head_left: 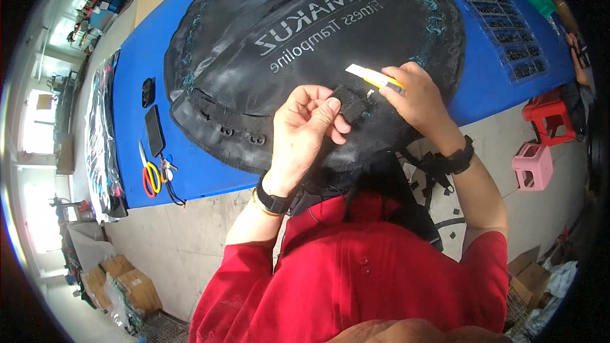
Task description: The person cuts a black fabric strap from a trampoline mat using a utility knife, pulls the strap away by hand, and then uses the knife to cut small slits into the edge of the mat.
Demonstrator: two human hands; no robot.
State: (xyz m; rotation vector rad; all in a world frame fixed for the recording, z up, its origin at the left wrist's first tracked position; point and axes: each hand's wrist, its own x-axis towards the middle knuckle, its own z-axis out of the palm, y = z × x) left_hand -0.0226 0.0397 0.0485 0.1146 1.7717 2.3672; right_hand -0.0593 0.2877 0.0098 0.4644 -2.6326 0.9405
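Note:
My left hand [298, 132] pinches a small black square fabric piece [350, 103] between thumb and fingers, over the near part of a large round black mat [244, 79]. Whether this piece is loose or joined to the mat, I cannot tell. My right hand [414, 100] is closed round a yellow utility knife [373, 77], whose blade end points up and left above the mat. Below the knife, a small pale bit and blue threads show beside the fabric piece. Light lettering crosses the mat's middle, and tangled blue threads run near its rim.
On the blue table [206, 174], scissors [151, 176], keys [168, 168], a phone [154, 131] and a small black object [148, 92] lie left of the mat. Several small black parts fill a clear tray [508, 32] at right. Red [549, 119] and pink [532, 166] stools stand right.

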